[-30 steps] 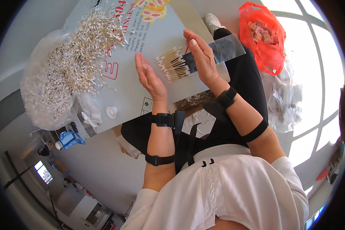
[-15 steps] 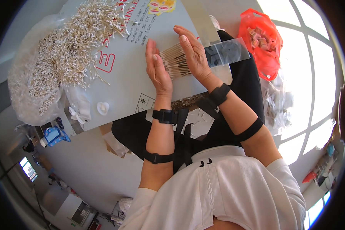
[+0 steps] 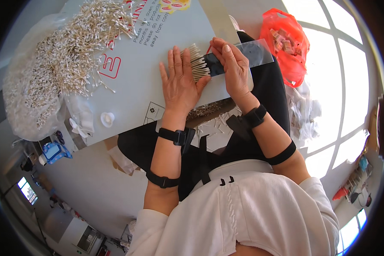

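Observation:
A row of cotton swabs lies side by side on the grey board, white tips toward the right. My left hand rests flat over their left part, fingers spread and thumb along the near edge, covering the rest of them. To the right of the swabs, my right hand stands on its edge over a clear plastic sleeve, which looks dark underneath. Its fingers are loosely curved with the thumb on top, and nothing shows in them. The sleeve's right end sticks out past the board's edge.
A big heap of loose cotton swabs spills from a clear bag at the left. A small white round piece lies near the board's front edge. A red plastic bag holding small packs is on the right. More swabs lie below the board.
My left hand has turned from upright to flat on the swabs. The right hand has moved right, off the swabs and over the sleeve, with its fingers more curved.

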Demonstrator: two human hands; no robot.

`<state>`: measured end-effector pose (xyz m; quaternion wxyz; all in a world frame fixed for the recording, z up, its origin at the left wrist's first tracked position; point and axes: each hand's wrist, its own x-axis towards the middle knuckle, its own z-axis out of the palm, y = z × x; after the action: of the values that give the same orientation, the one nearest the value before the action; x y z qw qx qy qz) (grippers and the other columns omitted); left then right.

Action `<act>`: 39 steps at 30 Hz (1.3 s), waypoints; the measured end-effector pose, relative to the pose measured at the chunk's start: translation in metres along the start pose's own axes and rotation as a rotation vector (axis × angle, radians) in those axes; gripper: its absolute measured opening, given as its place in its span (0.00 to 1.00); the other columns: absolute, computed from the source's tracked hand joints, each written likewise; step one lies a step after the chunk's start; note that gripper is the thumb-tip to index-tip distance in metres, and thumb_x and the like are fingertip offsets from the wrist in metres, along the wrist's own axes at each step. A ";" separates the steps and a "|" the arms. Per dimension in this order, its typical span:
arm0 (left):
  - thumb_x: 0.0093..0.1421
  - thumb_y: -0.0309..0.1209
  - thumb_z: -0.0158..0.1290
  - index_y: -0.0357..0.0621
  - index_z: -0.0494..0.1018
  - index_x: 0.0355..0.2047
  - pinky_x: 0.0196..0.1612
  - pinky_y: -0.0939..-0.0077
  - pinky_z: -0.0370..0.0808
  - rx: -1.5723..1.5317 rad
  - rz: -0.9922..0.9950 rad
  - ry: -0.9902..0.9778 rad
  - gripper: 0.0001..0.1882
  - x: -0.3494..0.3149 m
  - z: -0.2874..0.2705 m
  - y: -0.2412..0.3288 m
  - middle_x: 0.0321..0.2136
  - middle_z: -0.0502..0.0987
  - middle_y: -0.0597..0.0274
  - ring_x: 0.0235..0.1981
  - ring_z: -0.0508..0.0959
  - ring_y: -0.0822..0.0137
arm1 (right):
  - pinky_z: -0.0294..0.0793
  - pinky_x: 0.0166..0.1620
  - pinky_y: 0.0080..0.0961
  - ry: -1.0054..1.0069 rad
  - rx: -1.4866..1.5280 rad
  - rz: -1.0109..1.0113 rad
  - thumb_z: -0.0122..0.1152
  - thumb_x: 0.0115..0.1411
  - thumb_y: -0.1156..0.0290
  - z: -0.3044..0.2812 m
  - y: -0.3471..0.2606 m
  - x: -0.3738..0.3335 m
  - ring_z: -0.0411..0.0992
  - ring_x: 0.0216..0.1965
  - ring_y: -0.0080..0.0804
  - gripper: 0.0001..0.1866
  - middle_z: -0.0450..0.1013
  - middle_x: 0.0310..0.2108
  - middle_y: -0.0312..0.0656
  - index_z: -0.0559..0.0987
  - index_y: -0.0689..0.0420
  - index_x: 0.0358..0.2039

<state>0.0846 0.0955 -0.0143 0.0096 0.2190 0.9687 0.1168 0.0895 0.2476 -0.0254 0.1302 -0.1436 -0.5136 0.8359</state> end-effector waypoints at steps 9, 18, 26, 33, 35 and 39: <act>0.58 0.55 0.54 0.33 0.48 0.68 0.68 0.40 0.42 -0.073 -0.081 0.076 0.50 -0.017 -0.001 0.005 0.69 0.47 0.41 0.71 0.47 0.46 | 0.75 0.42 0.21 -0.104 -0.419 -0.094 0.60 0.57 0.83 -0.011 -0.006 -0.007 0.76 0.37 0.25 0.08 0.76 0.37 0.40 0.78 0.65 0.39; 0.59 0.54 0.54 0.30 0.48 0.68 0.69 0.41 0.37 -0.004 -0.143 -0.019 0.50 -0.042 -0.003 0.015 0.70 0.44 0.43 0.72 0.42 0.48 | 0.75 0.37 0.24 -0.138 -0.741 -0.236 0.60 0.53 0.85 -0.009 -0.010 -0.015 0.75 0.31 0.31 0.08 0.73 0.34 0.43 0.78 0.63 0.35; 0.58 0.51 0.57 0.30 0.48 0.68 0.67 0.34 0.37 -0.001 -0.162 0.008 0.50 -0.043 -0.002 0.020 0.70 0.44 0.45 0.72 0.41 0.48 | 0.74 0.36 0.25 -0.169 -0.644 -0.257 0.60 0.53 0.85 -0.008 -0.007 -0.023 0.75 0.32 0.33 0.09 0.73 0.38 0.42 0.78 0.62 0.35; 0.59 0.50 0.56 0.33 0.49 0.68 0.67 0.35 0.39 -0.009 -0.172 0.012 0.47 -0.049 -0.004 0.018 0.70 0.44 0.45 0.72 0.42 0.47 | 0.72 0.33 0.27 -0.289 -0.934 -0.375 0.63 0.52 0.81 -0.009 -0.009 -0.009 0.73 0.29 0.37 0.08 0.71 0.31 0.43 0.79 0.60 0.34; 0.59 0.49 0.56 0.35 0.50 0.68 0.66 0.34 0.38 -0.021 -0.166 0.023 0.46 -0.050 -0.003 0.017 0.71 0.44 0.47 0.72 0.41 0.47 | 0.72 0.33 0.30 -0.305 -0.964 -0.368 0.63 0.52 0.78 -0.009 -0.008 -0.007 0.73 0.29 0.42 0.05 0.71 0.30 0.44 0.79 0.59 0.31; 0.59 0.50 0.56 0.35 0.51 0.68 0.66 0.33 0.38 0.039 -0.151 -0.022 0.46 -0.052 -0.003 0.015 0.71 0.44 0.50 0.72 0.41 0.48 | 0.73 0.33 0.32 -0.301 -1.030 -0.364 0.62 0.53 0.76 -0.005 -0.006 -0.007 0.73 0.30 0.44 0.03 0.71 0.30 0.42 0.78 0.57 0.29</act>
<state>0.1374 0.0857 -0.0101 0.0247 0.1466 0.9844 0.0942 0.0987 0.2517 -0.0219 0.1106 0.0230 -0.8844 0.4529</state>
